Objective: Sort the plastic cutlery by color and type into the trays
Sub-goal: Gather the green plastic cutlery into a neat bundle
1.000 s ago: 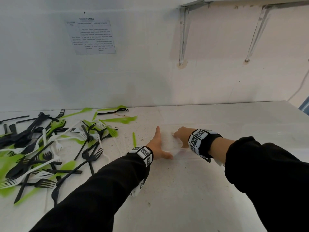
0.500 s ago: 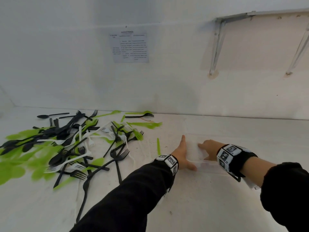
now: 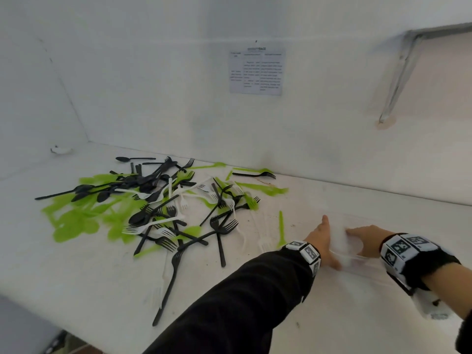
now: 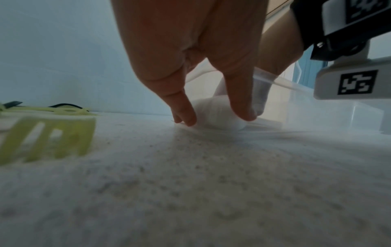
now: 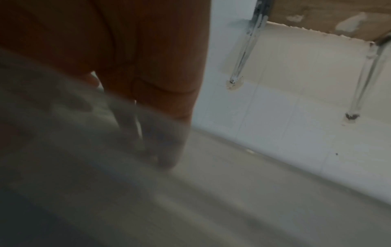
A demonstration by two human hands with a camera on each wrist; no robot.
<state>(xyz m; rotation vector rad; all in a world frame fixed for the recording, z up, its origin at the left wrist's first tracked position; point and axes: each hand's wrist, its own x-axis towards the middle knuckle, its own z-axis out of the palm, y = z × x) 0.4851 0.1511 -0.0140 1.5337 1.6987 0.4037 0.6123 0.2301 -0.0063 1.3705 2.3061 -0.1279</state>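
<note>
A clear plastic tray (image 3: 367, 268) stands on the white table at the right. My left hand (image 3: 322, 237) lies along its left wall with fingers straight and the thumb spread along the near rim; its fingertips (image 4: 186, 119) touch the table at the tray's corner (image 4: 213, 108). My right hand (image 3: 362, 240) reaches into the tray, fingers straight, seen dimly through the wall (image 5: 63, 133). A mixed pile of green, black and white cutlery (image 3: 163, 208) lies to the left. One green fork (image 3: 281, 229) lies just left of my left hand.
A black fork (image 3: 168, 282) lies nearest the table's front edge (image 3: 51, 302). Behind the table rises a white wall with a paper sheet (image 3: 256, 71) and a metal shelf bracket (image 3: 398, 80). A side wall closes the table's left end.
The head view has swung left, so the whole cutlery pile now shows. Both hands stay on the tray much as before.
</note>
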